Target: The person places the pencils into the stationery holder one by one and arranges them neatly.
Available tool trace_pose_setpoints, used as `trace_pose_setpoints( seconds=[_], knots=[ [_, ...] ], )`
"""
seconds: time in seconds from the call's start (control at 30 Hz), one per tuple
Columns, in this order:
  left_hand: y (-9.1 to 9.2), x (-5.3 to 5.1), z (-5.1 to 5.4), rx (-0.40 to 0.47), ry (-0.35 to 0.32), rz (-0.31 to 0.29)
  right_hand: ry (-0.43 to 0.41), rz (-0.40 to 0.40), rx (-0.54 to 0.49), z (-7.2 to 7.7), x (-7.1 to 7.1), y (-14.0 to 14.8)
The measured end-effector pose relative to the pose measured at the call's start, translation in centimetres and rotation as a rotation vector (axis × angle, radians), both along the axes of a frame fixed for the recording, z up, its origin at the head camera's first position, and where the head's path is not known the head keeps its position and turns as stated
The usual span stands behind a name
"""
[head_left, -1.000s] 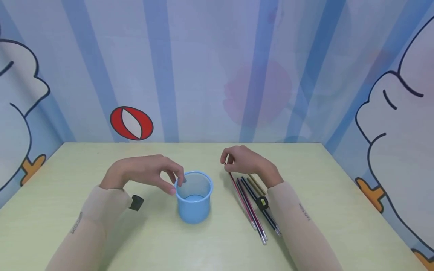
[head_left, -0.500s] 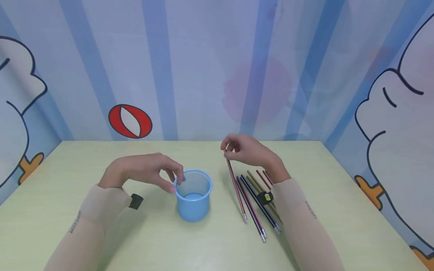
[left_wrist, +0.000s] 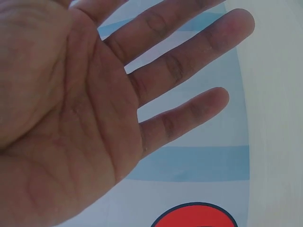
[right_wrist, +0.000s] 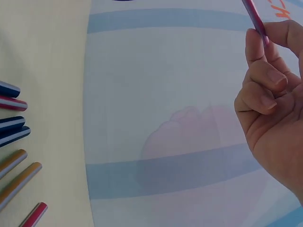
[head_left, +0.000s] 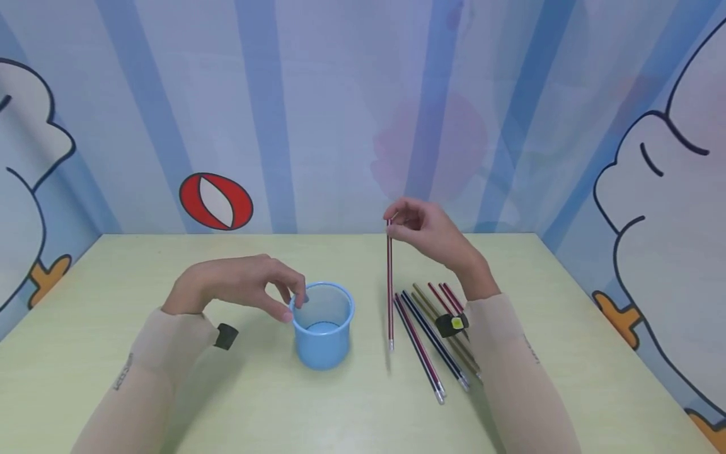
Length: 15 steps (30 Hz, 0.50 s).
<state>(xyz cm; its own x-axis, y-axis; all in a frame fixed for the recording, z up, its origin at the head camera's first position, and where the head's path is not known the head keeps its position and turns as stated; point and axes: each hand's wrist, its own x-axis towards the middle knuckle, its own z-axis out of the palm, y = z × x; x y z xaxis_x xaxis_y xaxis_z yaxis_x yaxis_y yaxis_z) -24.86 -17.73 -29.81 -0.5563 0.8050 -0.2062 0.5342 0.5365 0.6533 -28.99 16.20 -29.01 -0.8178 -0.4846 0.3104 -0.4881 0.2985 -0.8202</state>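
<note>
A red-striped pencil (head_left: 389, 284) hangs almost upright from the right hand (head_left: 433, 239), its silver-capped end down. In the right wrist view, thumb and fingertips of the right hand (right_wrist: 277, 90) pinch the pencil (right_wrist: 256, 21) near one end. At the blue cup (head_left: 322, 343), the left hand (head_left: 244, 287) holds the left side of the rim, thumb outside and index finger over the opening. No pencil shows inside the cup. The left wrist view shows the left palm (left_wrist: 85, 104) with other fingers extended; its grip on the rim is outside that view.
Several dark blue, red and gold pencils (head_left: 433, 340) lie on the pale table (head_left: 255, 403) right of the cup, partly under the right wrist with its black strap (head_left: 450, 325). Behind the table stands a blue striped backdrop (head_left: 334, 126) with printed figures.
The right hand has risen and shifted to the right, lifting the pencil and swinging it from slanted to nearly upright. The left hand and cup have stayed put.
</note>
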Motion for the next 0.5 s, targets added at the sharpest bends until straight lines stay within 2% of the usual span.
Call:
trace_pose_setpoints(
  seconds=[0.17, 0.5],
  knots=[
    [0.0, -0.1, 0.2, 0.004, -0.004, 0.003, 0.033, -0.035, -0.093, 0.8, 0.1, 0.5],
    [0.3, -0.1, 0.1, 0.014, 0.001, -0.013, 0.113, -0.060, -0.364, 1.9, 0.9, 0.5]
  ],
)
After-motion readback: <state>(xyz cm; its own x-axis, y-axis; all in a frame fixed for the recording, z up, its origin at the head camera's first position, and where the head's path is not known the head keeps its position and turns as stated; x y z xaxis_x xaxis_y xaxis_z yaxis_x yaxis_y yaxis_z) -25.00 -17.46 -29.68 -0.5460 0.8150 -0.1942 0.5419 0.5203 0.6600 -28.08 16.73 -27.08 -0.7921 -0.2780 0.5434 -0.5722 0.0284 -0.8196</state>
